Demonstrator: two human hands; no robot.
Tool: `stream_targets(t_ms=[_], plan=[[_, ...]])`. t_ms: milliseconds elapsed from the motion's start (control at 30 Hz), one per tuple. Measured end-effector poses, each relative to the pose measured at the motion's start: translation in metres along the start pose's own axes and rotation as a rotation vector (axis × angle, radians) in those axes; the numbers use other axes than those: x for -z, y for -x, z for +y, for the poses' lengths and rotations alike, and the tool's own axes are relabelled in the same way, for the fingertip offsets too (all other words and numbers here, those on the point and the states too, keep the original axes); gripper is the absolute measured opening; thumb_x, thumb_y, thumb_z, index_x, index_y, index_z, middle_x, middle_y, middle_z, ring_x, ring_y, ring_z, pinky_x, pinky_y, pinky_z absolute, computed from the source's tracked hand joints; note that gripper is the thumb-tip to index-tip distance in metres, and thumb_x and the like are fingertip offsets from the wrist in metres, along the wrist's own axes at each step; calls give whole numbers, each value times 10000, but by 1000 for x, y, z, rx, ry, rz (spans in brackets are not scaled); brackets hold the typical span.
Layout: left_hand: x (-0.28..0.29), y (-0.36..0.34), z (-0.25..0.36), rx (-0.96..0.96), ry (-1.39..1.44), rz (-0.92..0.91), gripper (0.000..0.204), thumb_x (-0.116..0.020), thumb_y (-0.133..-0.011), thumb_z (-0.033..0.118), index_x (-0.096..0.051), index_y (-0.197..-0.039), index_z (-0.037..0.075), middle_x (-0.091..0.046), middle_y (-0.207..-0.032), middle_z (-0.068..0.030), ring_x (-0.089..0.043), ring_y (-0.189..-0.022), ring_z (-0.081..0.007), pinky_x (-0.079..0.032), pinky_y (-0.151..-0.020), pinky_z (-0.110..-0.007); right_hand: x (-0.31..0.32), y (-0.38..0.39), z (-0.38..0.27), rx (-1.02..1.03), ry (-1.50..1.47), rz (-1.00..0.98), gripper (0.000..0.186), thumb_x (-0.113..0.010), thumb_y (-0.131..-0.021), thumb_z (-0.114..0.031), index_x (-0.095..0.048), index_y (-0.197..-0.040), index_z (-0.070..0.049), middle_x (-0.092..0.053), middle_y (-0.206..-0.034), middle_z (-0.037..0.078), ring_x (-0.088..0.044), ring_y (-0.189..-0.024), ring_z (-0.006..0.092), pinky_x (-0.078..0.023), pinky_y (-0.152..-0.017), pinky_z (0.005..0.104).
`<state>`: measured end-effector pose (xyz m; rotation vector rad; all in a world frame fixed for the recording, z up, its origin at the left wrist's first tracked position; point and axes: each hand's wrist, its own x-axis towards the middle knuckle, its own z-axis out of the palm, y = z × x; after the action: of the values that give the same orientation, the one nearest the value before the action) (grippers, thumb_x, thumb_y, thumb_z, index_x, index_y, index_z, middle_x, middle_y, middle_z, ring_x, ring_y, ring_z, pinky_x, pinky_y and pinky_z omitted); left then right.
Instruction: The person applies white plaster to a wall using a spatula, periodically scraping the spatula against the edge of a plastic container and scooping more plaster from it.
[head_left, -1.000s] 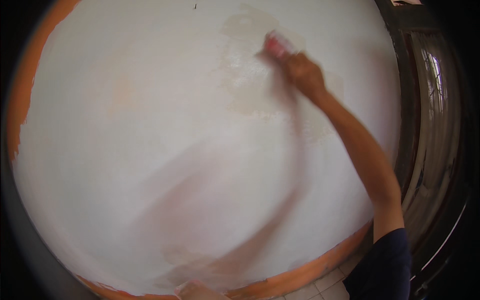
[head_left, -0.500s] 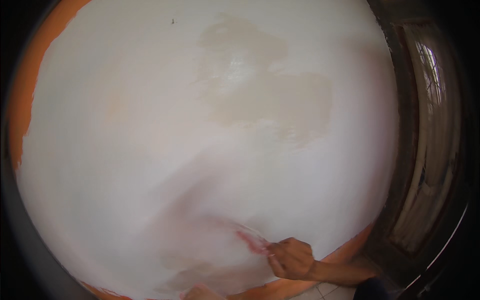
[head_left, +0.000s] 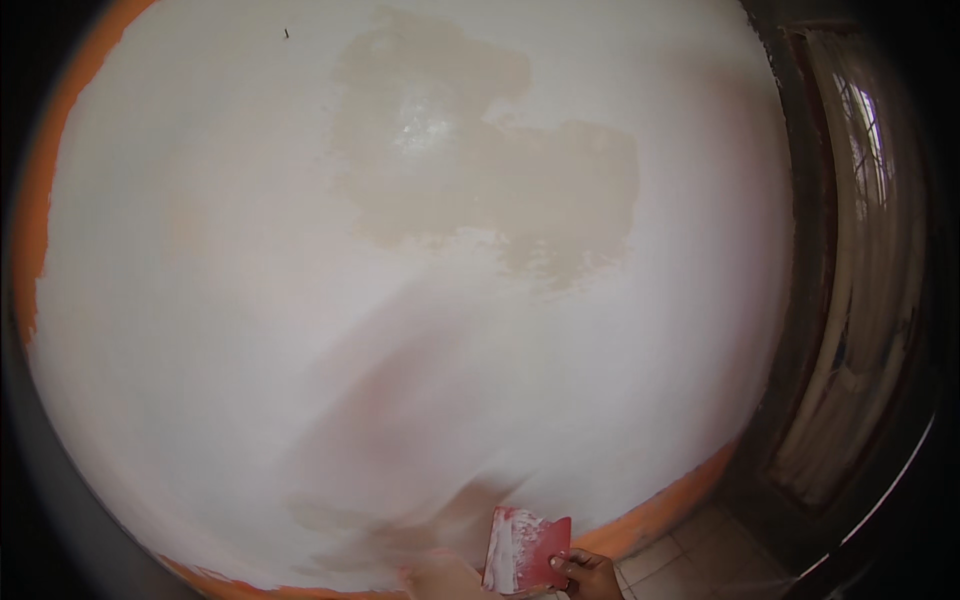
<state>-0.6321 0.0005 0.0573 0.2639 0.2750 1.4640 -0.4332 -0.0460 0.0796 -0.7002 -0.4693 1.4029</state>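
Observation:
My right hand (head_left: 583, 572) grips a red flat plastic scraper (head_left: 545, 555) with white paste smeared over its face, low in the view. Just to its left my left hand (head_left: 440, 578) shows as a pale blur at the bottom edge; its fingers and anything in them cannot be made out. Both are in front of a white wall (head_left: 230, 340), which carries a large irregular beige patch (head_left: 540, 190) in its upper middle and a fainter patch near the bottom.
Orange bands (head_left: 35, 240) border the white area at the left and along the bottom. On the right is a dark-framed window (head_left: 865, 250) with pale curtains. Pale floor tiles (head_left: 690, 555) show at the lower right. A small dark mark sits high on the wall.
My right hand has come down from the upper beige patch to the bottom edge, bringing the scraper beside my left hand. The beige patch now lies further left in the view.

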Motion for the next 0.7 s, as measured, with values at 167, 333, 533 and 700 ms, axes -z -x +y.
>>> stream_targets(t_ms=[167,333,533,700], plan=[[-15,-3,-40,20,5,-5,725,-454,-893,597,-382,-1420,105,-508,-1349,-166,-532,-1181,-395,-458,-935,-615,26,10,-47,-73,14,44,162,-662,-852,-39,-649,-1009,-2,-665,-866,38,-644,-722,131,-539,-595,245],[-29,-8,-82,24,20,-12,723,-449,-895,598,-382,-1421,107,-509,-1348,-165,-533,-1179,-395,-458,-934,-615,59,19,-85,4,-57,52,174,-667,-849,-55,-644,-1011,4,-668,-872,42,-642,-713,139,-536,-592,246],[-60,-21,-158,16,38,-24,721,-443,-897,600,-381,-1421,110,-511,-1346,-164,-535,-1176,-394,-458,-934,-614,130,13,-129,-84,-35,72,157,-658,-861,-71,-645,-1006,-13,-676,-845,44,-650,-679,145,-556,-535,282],[-103,-27,-260,-48,55,16,719,-438,-899,602,-381,-1422,112,-512,-1344,-163,-537,-1174,-394,-458,-934,-613,208,-22,-233,-117,31,-15,155,-650,-867,-59,-642,-1014,-11,-680,-864,57,-664,-710,157,-569,-559,284]])
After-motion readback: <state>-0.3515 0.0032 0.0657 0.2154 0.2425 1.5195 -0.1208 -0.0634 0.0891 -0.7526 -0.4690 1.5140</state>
